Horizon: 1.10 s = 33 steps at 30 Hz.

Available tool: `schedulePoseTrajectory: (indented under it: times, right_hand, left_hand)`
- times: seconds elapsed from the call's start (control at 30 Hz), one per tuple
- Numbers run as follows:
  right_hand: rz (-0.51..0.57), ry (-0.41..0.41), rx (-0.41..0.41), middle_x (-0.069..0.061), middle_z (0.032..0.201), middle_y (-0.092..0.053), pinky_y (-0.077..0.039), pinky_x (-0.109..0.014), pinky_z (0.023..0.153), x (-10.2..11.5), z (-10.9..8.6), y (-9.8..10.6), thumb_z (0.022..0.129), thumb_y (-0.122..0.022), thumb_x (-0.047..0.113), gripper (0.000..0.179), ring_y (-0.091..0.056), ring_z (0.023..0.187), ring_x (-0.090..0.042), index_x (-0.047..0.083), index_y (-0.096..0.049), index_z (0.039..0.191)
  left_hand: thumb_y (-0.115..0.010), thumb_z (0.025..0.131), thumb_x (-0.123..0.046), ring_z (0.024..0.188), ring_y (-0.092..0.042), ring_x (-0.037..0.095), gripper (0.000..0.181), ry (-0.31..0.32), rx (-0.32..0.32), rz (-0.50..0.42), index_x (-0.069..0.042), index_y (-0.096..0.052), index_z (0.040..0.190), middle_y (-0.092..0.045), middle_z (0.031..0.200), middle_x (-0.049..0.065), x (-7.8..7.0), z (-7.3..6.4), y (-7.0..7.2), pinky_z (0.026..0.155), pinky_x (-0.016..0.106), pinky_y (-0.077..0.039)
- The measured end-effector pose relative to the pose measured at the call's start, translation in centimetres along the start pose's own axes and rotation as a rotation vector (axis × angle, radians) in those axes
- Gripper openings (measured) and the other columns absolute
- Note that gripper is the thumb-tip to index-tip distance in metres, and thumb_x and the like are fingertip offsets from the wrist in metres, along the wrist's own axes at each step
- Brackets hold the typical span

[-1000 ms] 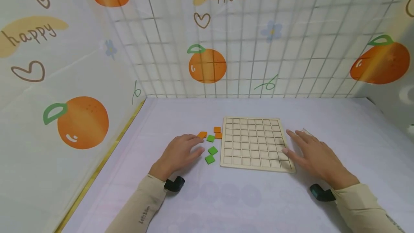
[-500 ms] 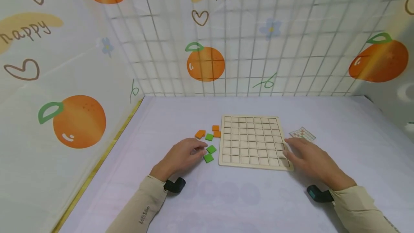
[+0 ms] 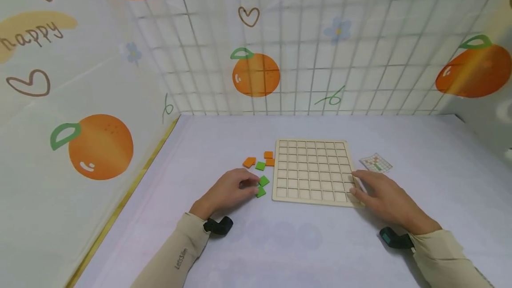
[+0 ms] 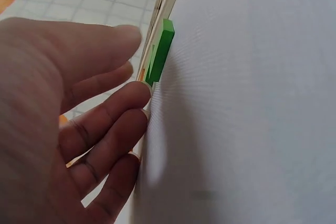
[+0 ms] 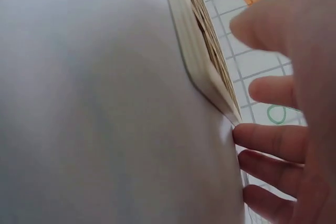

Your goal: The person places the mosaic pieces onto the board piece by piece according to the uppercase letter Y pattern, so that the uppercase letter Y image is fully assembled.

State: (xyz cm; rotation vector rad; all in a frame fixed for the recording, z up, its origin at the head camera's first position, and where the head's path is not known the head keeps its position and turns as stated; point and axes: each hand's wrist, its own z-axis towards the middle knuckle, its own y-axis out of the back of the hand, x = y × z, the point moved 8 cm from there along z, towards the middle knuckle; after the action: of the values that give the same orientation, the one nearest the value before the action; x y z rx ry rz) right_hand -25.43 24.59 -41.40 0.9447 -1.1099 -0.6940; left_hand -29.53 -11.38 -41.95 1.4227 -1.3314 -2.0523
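Observation:
My left hand (image 3: pixel 229 190) hovers low over the table, fingers loosely bent and thumb apart. Its fingertips are at the left edge of two green square tiles (image 3: pixel 264 181). In the left wrist view a green tile (image 4: pixel 161 51) lies just beyond the fingertips, and the fingers rest near the tabletop. Beside it is a wooden grid board (image 3: pixel 312 170) with bare square cells. My right hand (image 3: pixel 386 199) is at the board's right edge, with thumb over the rim and fingers relaxed. In the right wrist view fingertips (image 5: pixel 247 135) touch the table near the board's corner.
Behind the left hand lie another green tile (image 3: pixel 260 166) and several orange tiles (image 3: pixel 249 162), some beside the board's left edge. A small printed grid card (image 3: pixel 376 162) lies right of the board. A patterned curtain (image 3: pixel 200 57) encloses the white table (image 3: pixel 280 252).
My left hand has moved from the orange tiles nearer to the front green tiles. My right hand has drawn back slightly, uncovering the printed card, and now meets the board's right edge.

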Motion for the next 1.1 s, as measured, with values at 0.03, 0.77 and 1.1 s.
schedulePoseTrajectory:
  times: [0.03,0.77,1.1]
  right_hand:
    - [-0.001,0.007,0.0,-0.026,0.141,-0.052,-0.033,-0.066,0.103,0.05,-0.04,0.04,0.098,-0.062,0.044,0.062,-0.043,0.132,-0.049,-0.001,-0.054,0.14]
    - [-0.076,0.049,0.091,-0.028,0.152,-0.038,-0.034,-0.07,0.1,0.22,-0.75,-0.5,0.082,-0.067,0.071,0.085,-0.034,0.137,-0.051,0.01,-0.058,0.141]
    - [-0.06,0.069,0.073,-0.027,0.15,-0.04,-0.034,-0.07,0.1,0.37,-0.62,-0.29,0.084,-0.07,0.064,0.08,-0.037,0.135,-0.051,0.007,-0.059,0.139]
  left_hand:
    - [-0.074,0.091,-0.029,0.095,-0.057,0.008,0.027,0.005,0.004,-0.006,-0.021,-0.073,0.117,-0.063,0.103,-0.013,0.06,0.02,-0.06,0.088,0.032,-0.049]
    - [-0.081,0.086,-0.03,0.091,-0.053,0.009,0.028,-0.028,0.012,0.07,-0.021,-0.074,0.111,-0.06,0.099,-0.011,-0.67,-0.01,-0.69,0.084,0.031,-0.047]
    - [-0.078,0.088,-0.026,0.092,-0.052,0.008,0.026,-0.032,0.005,0.098,-0.02,-0.074,0.113,-0.059,0.099,-0.013,-0.45,-0.03,-0.71,0.084,0.03,-0.047]
